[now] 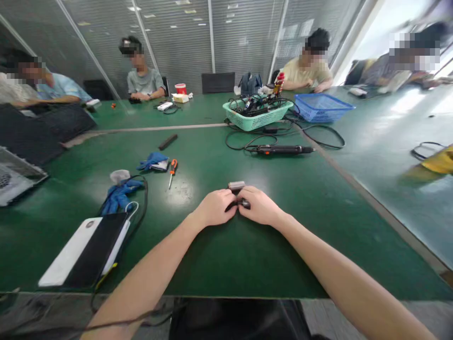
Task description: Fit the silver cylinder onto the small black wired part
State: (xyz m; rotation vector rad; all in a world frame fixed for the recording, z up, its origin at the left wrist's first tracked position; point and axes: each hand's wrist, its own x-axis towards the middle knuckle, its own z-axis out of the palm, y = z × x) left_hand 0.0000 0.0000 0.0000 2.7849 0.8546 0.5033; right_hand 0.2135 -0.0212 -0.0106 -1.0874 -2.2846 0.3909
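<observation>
The left hand [215,208] and the right hand [260,206] met in the middle of the green table [300,236]. Both were curled and pinched a small dark part [244,204] between their fingertips, low down on the table top. A little grey piece [236,185] sat right behind the fingers, touching them. I could not tell if it was joined to the dark part.

To the left lay an orange screwdriver [172,170], and just beside it a blue glove [152,161]. Nearer the left arm lay a blue cloth [119,195] and a flat white and black box [85,250] with a cable.

Further back lay a long black tool [283,150] with its cord. Behind it stood a light green basket [256,121] full of wires and a blue basket [320,107]. Other people sat at the far side.
</observation>
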